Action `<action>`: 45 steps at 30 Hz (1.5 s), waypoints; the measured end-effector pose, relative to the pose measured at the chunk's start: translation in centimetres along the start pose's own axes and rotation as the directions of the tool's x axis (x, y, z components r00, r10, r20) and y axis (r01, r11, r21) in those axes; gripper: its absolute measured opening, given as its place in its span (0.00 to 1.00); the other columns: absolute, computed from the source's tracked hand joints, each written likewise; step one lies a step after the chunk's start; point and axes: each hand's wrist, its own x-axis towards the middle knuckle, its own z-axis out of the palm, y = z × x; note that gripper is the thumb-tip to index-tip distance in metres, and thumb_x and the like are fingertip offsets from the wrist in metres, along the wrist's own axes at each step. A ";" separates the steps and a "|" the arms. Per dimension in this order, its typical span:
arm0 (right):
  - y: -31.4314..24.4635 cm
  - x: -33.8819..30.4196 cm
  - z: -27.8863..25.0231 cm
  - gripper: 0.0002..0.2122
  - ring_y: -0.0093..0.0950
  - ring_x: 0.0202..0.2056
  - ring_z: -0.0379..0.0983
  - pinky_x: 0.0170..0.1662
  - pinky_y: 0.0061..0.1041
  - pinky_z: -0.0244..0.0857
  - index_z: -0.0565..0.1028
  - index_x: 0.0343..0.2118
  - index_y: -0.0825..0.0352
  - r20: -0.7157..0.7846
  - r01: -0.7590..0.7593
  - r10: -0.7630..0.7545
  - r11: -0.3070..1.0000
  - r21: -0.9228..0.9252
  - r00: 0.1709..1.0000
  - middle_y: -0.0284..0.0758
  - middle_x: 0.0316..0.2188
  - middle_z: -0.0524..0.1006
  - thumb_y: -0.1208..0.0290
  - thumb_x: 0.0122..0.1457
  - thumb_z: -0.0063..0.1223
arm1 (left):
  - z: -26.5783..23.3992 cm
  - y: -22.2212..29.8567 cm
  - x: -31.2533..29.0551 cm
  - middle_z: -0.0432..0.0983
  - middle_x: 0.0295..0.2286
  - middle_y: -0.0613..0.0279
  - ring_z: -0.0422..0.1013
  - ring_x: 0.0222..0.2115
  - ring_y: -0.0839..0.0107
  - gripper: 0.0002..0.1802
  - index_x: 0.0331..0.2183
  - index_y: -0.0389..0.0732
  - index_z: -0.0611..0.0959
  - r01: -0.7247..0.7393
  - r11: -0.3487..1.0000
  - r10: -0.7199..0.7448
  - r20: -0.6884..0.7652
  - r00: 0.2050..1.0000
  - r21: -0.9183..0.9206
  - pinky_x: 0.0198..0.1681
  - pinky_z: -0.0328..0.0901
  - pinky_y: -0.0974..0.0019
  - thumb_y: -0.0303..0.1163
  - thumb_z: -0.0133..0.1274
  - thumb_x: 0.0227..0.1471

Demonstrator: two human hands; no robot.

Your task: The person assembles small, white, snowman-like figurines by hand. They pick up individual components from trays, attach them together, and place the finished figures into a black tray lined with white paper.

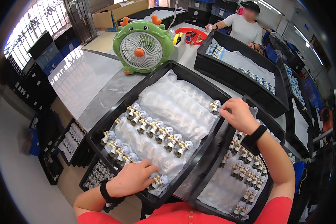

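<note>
A black tray [192, 164] lies tilted before me, lined with white tissue-like sheets [168, 97]. Small figurines with pale blue-grey hair and white clothes stand out in rows on the sheets; one row of figurines [160, 131] crosses the middle. At the tray's right side my right hand [237, 115] is closed, its fingertips on a single figurine [214, 107]. My left hand [133, 178] bends over the near row of figurines [117, 148], with its fingers curled beside the figurines [159, 181] at the near corner. What lies between those fingers is hidden.
A second black tray [198, 194] with similar figurines stands at right. Beyond are a green fan [141, 46], a tape dispenser [178, 44], a red tray of tools [192, 36] and another black tray [235, 71]. A person [242, 28] sits at the far right. Stacked trays stand lower left.
</note>
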 end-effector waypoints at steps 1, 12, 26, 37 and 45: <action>0.0 0.9 0.6 0.10 0.38 0.40 0.68 0.49 0.42 0.56 0.79 0.21 0.66 0.051 -0.025 0.030 0.996 -0.090 0.998 0.39 0.27 0.76 0.64 0.47 0.54 | 0.0 0.1 0.0 0.70 0.35 0.55 0.73 0.29 0.52 0.16 0.41 0.43 0.75 0.009 1.000 -0.009 0.009 1.000 -0.005 0.33 0.68 0.55 0.33 0.55 0.47; -2.8 1.3 2.1 0.06 0.33 0.40 0.72 0.58 0.55 0.42 0.80 0.23 0.61 0.416 -0.037 0.099 0.987 -0.155 0.904 0.31 0.26 0.77 0.66 0.47 0.54 | 0.1 -0.7 -0.1 0.70 0.34 0.58 0.74 0.24 0.58 0.19 0.44 0.44 0.74 -0.031 0.999 0.032 0.027 0.999 -0.033 0.24 0.69 0.61 0.35 0.56 0.48; -5.5 -2.8 4.5 0.08 0.34 0.37 0.71 0.59 0.50 0.46 0.75 0.27 0.67 0.250 0.475 -0.430 0.866 -0.157 0.867 0.35 0.25 0.70 0.70 0.57 0.47 | -0.2 0.0 0.0 0.72 0.33 0.62 0.74 0.25 0.61 0.18 0.42 0.48 0.78 0.028 1.000 -0.028 0.016 0.999 0.011 0.25 0.69 0.63 0.38 0.58 0.47; -5.7 -3.3 4.1 0.15 0.35 0.42 0.71 0.60 0.44 0.48 0.73 0.34 0.71 0.342 0.456 -0.371 0.864 -0.214 0.863 0.40 0.35 0.74 0.59 0.58 0.50 | -0.6 0.5 0.5 0.72 0.33 0.61 0.74 0.25 0.62 0.18 0.43 0.47 0.78 0.018 1.000 -0.018 0.030 0.999 0.005 0.26 0.69 0.64 0.37 0.58 0.47; -4.1 -2.1 4.2 0.22 0.36 0.38 0.72 0.59 0.44 0.49 0.77 0.25 0.71 0.222 0.336 -0.282 0.904 -0.266 0.933 0.41 0.26 0.74 0.54 0.61 0.42 | -0.1 0.0 0.0 0.72 0.34 0.61 0.74 0.26 0.61 0.18 0.43 0.48 0.78 0.015 1.000 -0.015 0.004 1.000 0.003 0.27 0.69 0.63 0.37 0.57 0.47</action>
